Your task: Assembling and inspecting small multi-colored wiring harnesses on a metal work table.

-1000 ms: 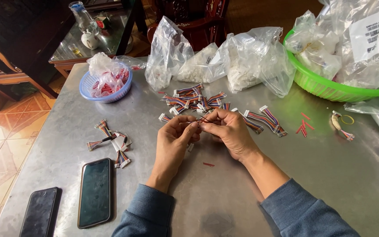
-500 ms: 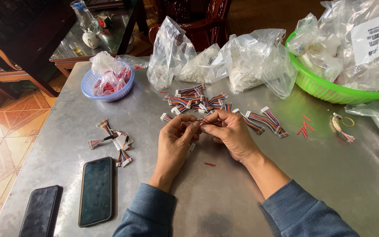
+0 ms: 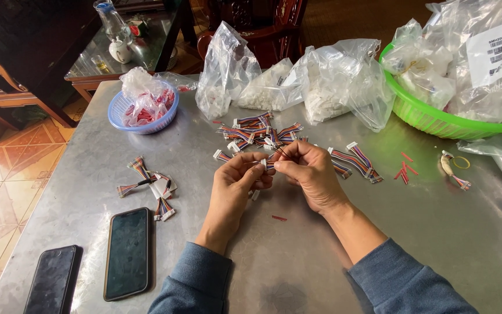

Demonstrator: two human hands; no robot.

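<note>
My left hand (image 3: 236, 183) and my right hand (image 3: 309, 174) meet over the middle of a grey metal table (image 3: 379, 232). Together they pinch a small white connector with short multicoloured wires (image 3: 268, 163); the fingertips hide most of it. Just beyond my hands lies a loose pile of the same multicoloured wire connectors (image 3: 257, 132). Two more wire bundles (image 3: 352, 161) lie right of my right hand. A small red scrap (image 3: 279, 218) lies on the table below my hands.
Finished wire pieces (image 3: 149, 186) lie at left near two dark phones (image 3: 127, 253) (image 3: 52, 280). A blue basket with a bag of red parts (image 3: 144, 107) stands back left. Clear bags of white parts (image 3: 297, 87) and a green basket full of bags (image 3: 437, 119) line the back.
My hands stay together at the same spot; only the fingers have shifted slightly on the small connector. The view has dipped a little.
</note>
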